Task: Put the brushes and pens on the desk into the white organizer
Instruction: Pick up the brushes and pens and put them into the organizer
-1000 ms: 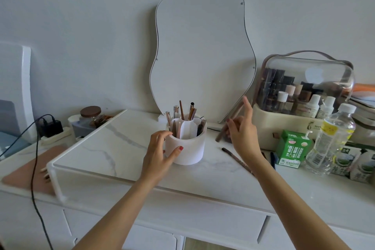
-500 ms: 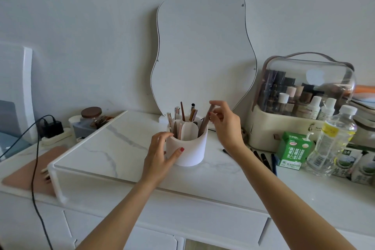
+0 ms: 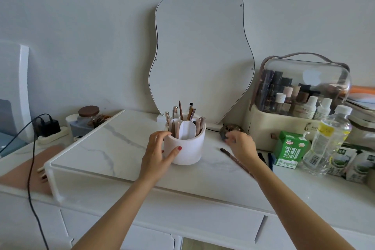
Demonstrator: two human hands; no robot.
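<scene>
The white organizer (image 3: pixel 189 149) stands on the raised marble shelf (image 3: pixel 97 148), with several brushes and pens (image 3: pixel 187 112) upright in its compartments. My left hand (image 3: pixel 157 153) is wrapped around its left side. My right hand (image 3: pixel 241 144) hovers low over the shelf to the right of the organizer, fingers apart and holding nothing. Just below it a long brown brush (image 3: pixel 231 156) lies flat, partly hidden by my forearm. Two dark pens (image 3: pixel 264 159) lie on the desk beside my right wrist.
A wavy mirror (image 3: pixel 200 57) leans on the wall behind the organizer. A dark round object (image 3: pixel 231 128) lies near my right fingers. To the right are a clear-lidded cosmetics case (image 3: pixel 300 97), a green carton (image 3: pixel 290 150) and a water bottle (image 3: pixel 328 140). A jar (image 3: pixel 89 115) and a charger cable (image 3: pixel 30 158) are on the left.
My right hand dropped a brush into the right side of the organizer, let go, and moved down and right to the desk. My left hand stayed on the organizer.
</scene>
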